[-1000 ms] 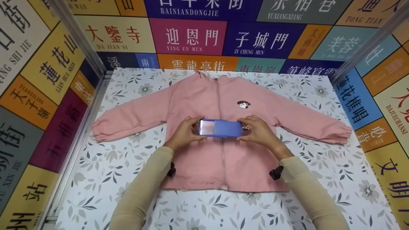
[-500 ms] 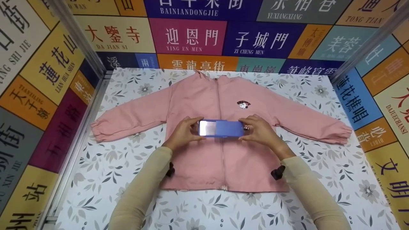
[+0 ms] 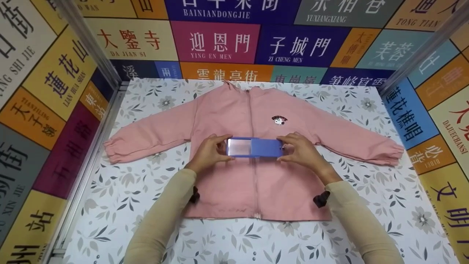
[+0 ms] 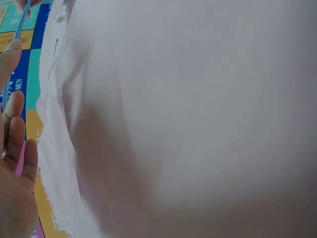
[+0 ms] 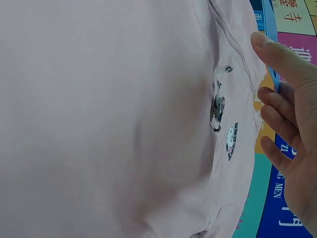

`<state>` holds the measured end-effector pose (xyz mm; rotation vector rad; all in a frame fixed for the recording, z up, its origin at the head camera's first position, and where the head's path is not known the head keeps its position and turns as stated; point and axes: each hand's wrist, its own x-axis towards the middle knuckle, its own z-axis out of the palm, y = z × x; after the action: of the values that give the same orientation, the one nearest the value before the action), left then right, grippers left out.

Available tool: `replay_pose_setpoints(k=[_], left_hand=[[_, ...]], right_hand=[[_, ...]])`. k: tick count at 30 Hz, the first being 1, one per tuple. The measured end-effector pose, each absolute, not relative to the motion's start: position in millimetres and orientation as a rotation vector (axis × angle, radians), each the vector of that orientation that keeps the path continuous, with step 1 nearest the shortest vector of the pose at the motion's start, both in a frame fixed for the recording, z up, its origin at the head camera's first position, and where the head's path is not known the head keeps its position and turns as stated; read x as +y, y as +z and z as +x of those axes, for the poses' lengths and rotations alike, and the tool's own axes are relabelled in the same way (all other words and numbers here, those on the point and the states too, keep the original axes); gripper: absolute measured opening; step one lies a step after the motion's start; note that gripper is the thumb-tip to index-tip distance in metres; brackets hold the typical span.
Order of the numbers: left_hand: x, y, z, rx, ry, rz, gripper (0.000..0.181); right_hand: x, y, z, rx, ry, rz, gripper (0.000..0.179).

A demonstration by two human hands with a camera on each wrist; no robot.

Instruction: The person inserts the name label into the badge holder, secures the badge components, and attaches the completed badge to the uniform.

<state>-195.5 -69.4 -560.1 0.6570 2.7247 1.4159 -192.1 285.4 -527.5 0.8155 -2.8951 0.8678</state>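
Observation:
A blue sliding case (image 3: 267, 148) with a shiny, mirror-like panel (image 3: 239, 147) is held lengthwise above a pink zip jacket (image 3: 223, 183). My left hand (image 3: 210, 151) pinches its left end between thumb and fingers; my right hand (image 3: 302, 152) grips the right end the same way. In the left wrist view my left hand (image 4: 17, 183) shows at the edge beside the thin side of the case (image 4: 22, 22). The right wrist view has my right hand (image 5: 302, 119) on the case's edge (image 5: 271, 27), with a small metal clasp (image 5: 218, 111) visible against the jacket (image 5: 242, 183).
Spread flat, the jacket reaches both sleeves across a white table (image 3: 370, 124) with a leaf and flower print. A cartoon patch (image 3: 279, 120) is on its chest. Colourful lettered panels (image 3: 216, 42) stand round the back and sides, joined by metal posts (image 3: 91, 40).
The case has grown longer as its blue part slid right with my right hand. More of the shiny panel shows. My left hand has shifted slightly left; the jacket lies unchanged.

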Motion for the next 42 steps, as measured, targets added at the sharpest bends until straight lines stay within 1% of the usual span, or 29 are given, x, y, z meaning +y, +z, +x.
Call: replay_pose_setpoints(k=[8,18,28,42], left_hand=[[-75.9,-560.8,-195.1,2.718,1.462,0.604,0.073],[-81.0,-562.7,-195.6,2.727,1.473,0.604,0.073],[-83.4,-565.4,-195.4,2.733,1.491,0.65,0.071],[-83.4,-566.2,-193.6,2.71,1.494,0.6,0.074]], right_hand=[[295.1,-530.4,-190.9,-2.879,0.914,0.791,0.077],[305.4,-537.7,-184.7,-2.931,0.851,0.739,0.08],[308.1,-551.5,-172.7,-2.969,0.759,0.737,0.081],[308.7,-562.0,-162.9,-3.027,0.768,0.719,0.08]])
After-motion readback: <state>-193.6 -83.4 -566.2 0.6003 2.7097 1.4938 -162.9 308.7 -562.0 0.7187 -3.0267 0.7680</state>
